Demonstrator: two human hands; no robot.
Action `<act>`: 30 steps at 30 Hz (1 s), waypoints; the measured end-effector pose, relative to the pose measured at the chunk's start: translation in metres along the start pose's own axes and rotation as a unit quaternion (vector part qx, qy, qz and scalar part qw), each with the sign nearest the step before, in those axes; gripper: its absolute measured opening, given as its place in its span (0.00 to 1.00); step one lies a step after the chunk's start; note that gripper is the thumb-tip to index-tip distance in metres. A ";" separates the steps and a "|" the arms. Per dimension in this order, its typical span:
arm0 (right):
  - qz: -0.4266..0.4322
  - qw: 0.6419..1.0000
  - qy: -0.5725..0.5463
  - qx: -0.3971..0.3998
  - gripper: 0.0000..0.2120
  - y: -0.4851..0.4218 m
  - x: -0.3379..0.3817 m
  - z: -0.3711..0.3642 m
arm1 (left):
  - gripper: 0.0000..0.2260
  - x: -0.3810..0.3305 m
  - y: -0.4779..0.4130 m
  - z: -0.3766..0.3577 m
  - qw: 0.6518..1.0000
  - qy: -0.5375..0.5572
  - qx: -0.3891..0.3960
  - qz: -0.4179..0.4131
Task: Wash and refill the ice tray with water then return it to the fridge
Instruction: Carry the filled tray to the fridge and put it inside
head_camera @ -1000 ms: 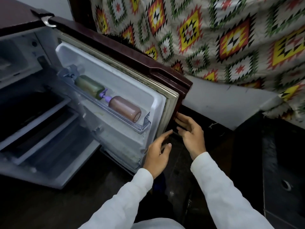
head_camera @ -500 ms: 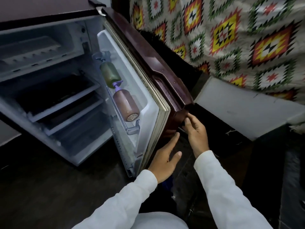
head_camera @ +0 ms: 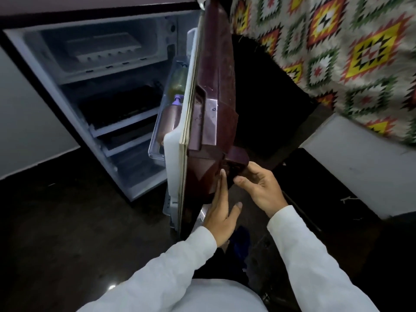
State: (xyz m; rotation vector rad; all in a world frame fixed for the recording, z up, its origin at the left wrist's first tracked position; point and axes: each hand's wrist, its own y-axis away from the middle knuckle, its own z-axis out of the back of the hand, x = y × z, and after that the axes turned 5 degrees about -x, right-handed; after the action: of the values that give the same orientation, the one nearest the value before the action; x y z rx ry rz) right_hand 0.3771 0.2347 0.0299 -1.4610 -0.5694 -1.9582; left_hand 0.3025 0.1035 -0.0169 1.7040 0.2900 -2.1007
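The small fridge stands open on the dark floor. Its maroon door is swung partway toward the cabinet, seen almost edge-on. A white ice tray lies in the freezer compartment at the top. My left hand rests flat, fingers straight, against the door's outer face near its lower corner. My right hand curls around the dark handle block at the door's edge. Both sleeves are white.
Two bottles sit in the door rack, a green one above a brown one with a purple cap. Dark shelves fill the fridge body. A patterned cloth drapes a white surface to the right.
The door has swung from wide open toward the fridge body, now nearly edge-on. My right hand has moved onto the handle block and my left hand has flattened on the door's outer face.
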 end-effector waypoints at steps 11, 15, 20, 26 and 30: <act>0.047 0.993 -0.045 0.099 0.11 -0.040 0.026 -0.121 | 0.17 0.041 0.006 0.101 0.943 0.053 -0.328 -0.014; 0.060 0.991 -0.041 0.111 0.11 -0.063 0.038 -0.170 | 0.16 0.053 0.001 0.141 0.912 0.043 -0.408 0.001; 0.101 0.988 -0.013 0.116 0.14 -0.099 0.053 -0.224 | 0.14 0.074 -0.014 0.196 0.888 0.011 -0.458 0.024; 0.125 0.984 0.000 0.125 0.15 -0.145 0.061 -0.279 | 0.12 0.096 -0.038 0.262 0.882 -0.004 -0.471 0.020; 0.124 0.986 0.000 0.111 0.16 -0.169 0.066 -0.309 | 0.11 0.100 -0.052 0.301 0.886 0.007 -0.463 0.022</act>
State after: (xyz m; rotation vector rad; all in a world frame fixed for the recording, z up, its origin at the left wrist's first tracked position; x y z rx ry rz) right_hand 0.0339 0.1358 0.0059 -1.3248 -0.5575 -1.6468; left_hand -0.0019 0.0071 -0.0501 1.1048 1.0464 -1.4907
